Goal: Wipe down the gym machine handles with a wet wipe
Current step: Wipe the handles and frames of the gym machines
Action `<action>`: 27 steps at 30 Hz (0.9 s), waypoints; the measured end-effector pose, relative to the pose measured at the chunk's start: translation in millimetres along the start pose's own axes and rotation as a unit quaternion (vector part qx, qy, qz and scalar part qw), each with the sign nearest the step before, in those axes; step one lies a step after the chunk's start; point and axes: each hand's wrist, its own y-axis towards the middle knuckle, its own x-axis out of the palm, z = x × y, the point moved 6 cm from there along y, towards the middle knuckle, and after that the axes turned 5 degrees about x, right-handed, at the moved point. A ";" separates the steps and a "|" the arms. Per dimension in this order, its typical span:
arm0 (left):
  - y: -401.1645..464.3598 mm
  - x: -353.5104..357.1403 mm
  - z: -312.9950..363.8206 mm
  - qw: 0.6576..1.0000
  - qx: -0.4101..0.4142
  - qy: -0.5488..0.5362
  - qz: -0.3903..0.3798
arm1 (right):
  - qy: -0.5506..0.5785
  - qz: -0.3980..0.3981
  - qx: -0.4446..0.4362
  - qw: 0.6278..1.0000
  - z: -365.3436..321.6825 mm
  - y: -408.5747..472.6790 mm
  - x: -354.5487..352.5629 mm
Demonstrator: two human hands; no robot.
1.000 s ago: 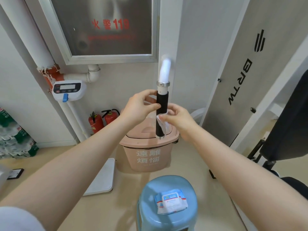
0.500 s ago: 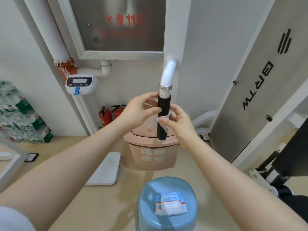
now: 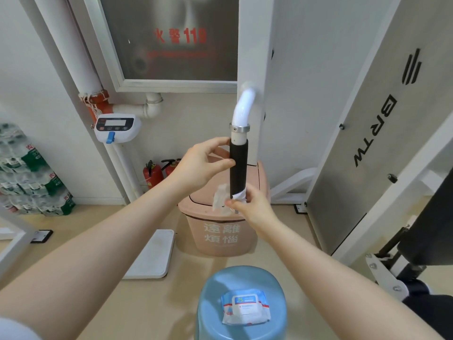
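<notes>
Since the earlier frames, the right hand (image 3: pixel 253 207) has slid the wet wipe (image 3: pixel 239 194) down the handle (image 3: pixel 238 168), from the middle of the black grip to its lower end; the left hand (image 3: pixel 204 164) stays at the upper part of the grip.

Head view: the handle hangs upright from a curved white tube (image 3: pixel 242 107), with a metal collar (image 3: pixel 239 128) just above the black grip. Left-hand thumb and fingers are curled toward the grip and touch its left side near the top. Right-hand fingers pinch the wipe around the bottom of the grip; a loose tail of the wipe hangs to the left of the hand.

Behind the handle stands a pink bin (image 3: pixel 221 238) on the floor. Nearer the viewer, a blue stool (image 3: pixel 210 303) carries a pack of wipes (image 3: pixel 245 307) lying flat near the centre of its seat. Two red fire extinguishers (image 3: pixel 157 173) stand against the wall to the left of the bin, and a white scale display (image 3: pixel 117 127) is mounted on a post above them. A grey machine panel (image 3: pixel 367 143) rises along the right side.
</notes>
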 end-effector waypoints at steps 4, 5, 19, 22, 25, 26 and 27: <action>1.1 3.4 1.2 1.000 0.008 -0.003 -0.011 | 0.053 0.028 -0.066 0.996 -32.1 -4.7 -21.4; 2.2 3.4 1.0 1.000 0.007 -0.007 -0.014 | 0.065 0.028 -0.090 0.993 -38.1 -7.8 -24.8; 17.3 -7.3 -5.9 0.995 0.041 -0.013 -0.089 | -0.062 0.089 -0.045 0.993 -31.5 -22.5 4.9; 18.6 -12.7 -11.9 0.995 0.045 -0.021 -0.087 | -0.078 0.176 -0.093 0.977 -25.0 -33.9 5.9; 19.1 -17.6 -16.7 0.993 0.057 -0.041 -0.090 | -0.150 0.258 -0.218 0.929 -56.8 -45.3 6.1; 18.3 -19.3 -19.0 0.992 0.059 -0.062 -0.096 | -0.202 0.282 -0.264 0.900 -68.1 -49.1 8.4; 17.0 -21.0 -20.2 0.988 0.060 -0.095 -0.106 | -0.267 0.312 -0.312 0.857 -80.5 -53.7 11.1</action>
